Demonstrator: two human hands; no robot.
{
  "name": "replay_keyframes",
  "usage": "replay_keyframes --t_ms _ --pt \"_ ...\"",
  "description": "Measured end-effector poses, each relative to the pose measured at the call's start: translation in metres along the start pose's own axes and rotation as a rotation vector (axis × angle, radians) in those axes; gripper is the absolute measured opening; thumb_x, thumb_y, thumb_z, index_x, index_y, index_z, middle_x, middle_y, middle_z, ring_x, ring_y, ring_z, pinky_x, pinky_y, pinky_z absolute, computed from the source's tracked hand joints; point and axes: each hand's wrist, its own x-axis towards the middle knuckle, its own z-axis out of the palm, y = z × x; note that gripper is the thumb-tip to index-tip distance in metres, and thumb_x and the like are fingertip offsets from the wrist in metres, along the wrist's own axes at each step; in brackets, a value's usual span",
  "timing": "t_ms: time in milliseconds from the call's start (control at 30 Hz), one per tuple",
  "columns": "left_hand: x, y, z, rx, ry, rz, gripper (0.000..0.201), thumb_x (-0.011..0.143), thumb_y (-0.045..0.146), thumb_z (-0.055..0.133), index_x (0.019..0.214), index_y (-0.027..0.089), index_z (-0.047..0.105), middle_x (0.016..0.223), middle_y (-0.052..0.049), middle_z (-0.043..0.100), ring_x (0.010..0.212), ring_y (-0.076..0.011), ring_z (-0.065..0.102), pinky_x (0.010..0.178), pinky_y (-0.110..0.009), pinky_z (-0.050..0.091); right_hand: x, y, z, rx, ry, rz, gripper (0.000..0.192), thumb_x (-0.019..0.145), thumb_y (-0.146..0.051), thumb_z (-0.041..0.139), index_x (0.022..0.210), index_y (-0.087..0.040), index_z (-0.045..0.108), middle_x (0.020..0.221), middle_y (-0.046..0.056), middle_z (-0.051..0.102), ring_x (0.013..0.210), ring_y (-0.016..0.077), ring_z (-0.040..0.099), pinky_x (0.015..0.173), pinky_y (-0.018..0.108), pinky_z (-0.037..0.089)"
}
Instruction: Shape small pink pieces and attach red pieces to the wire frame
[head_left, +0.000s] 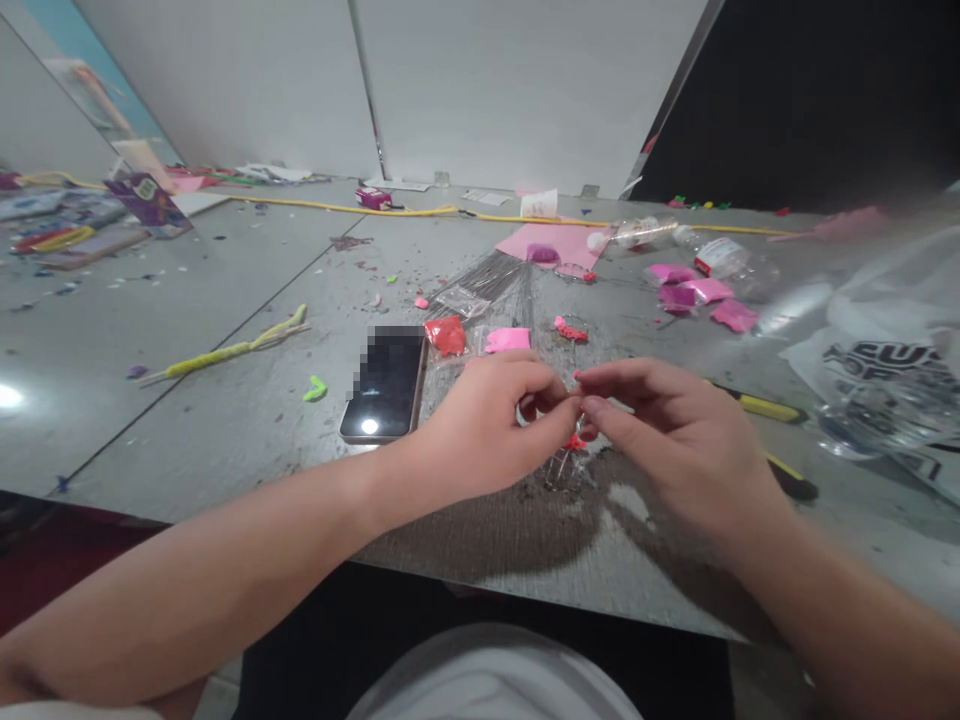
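Note:
My left hand (495, 425) and my right hand (686, 440) meet above the table, each with thumb and fingers closed in a pinch. A tiny red bit (577, 376) shows at the right index fingertip; whatever else the fingertips hold is too small to make out. Just below them are a red clay-like piece (575, 441) and thin wires (559, 470). Beyond the hands lie a red clay-like strip (573, 331), a pink packet (508, 340) and a red packet (446, 336). A phone (386, 385) rests left of my left hand.
Yellow-and-black tool handles (769, 406) stick out beside my right hand. A clear plastic bag (892, 350) stands at the right, near pink packets (709, 290) and plastic bottles (724, 258). Thin wires (480, 270) fan toward a pink sheet (577, 240). A yellow-green twisted strand (225, 352) lies left.

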Motion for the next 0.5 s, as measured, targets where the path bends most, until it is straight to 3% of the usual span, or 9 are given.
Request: replay_keyframes --t_ms 167,333,433,500 --pt "-0.001 0.001 0.000 0.048 0.025 0.033 0.028 0.094 0.024 0.059 0.066 0.017 0.060 0.072 0.000 0.060 0.071 -0.0123 0.055 0.066 -0.028 0.041 0.003 0.002 -0.003 0.253 -0.118 0.223 0.027 0.083 -0.047 0.082 0.097 -0.024 0.078 0.089 0.003 0.079 0.074 0.0163 0.073 0.065 0.027 0.060" --pt "0.004 0.002 -0.005 0.051 0.042 0.007 0.027 0.094 0.027 0.059 0.069 0.017 0.063 0.070 0.000 0.061 0.069 -0.0121 0.054 0.065 -0.027 0.041 0.006 0.000 -0.003 0.360 -0.143 0.294 0.025 0.084 -0.046 0.082 0.089 -0.022 0.077 0.085 0.004 0.078 0.069 0.0159 0.071 0.061 0.027 0.059" --pt "0.014 -0.006 -0.024 0.203 0.033 -0.068 0.028 0.096 0.037 0.057 0.080 0.018 0.069 0.082 -0.003 0.068 0.077 -0.0151 0.060 0.072 -0.029 0.044 0.008 0.000 -0.004 0.397 -0.130 0.298 0.025 0.082 -0.045 0.084 0.084 -0.022 0.076 0.079 0.004 0.076 0.066 0.0159 0.069 0.059 0.027 0.059" --pt "0.020 -0.016 -0.045 0.449 -0.058 -0.158 0.033 0.096 0.048 0.055 0.098 0.020 0.073 0.094 -0.007 0.071 0.086 -0.0208 0.064 0.079 -0.033 0.047 0.008 0.000 -0.005 0.406 -0.104 0.313 0.026 0.080 -0.046 0.085 0.081 -0.022 0.076 0.077 0.004 0.074 0.068 0.0159 0.068 0.060 0.027 0.059"
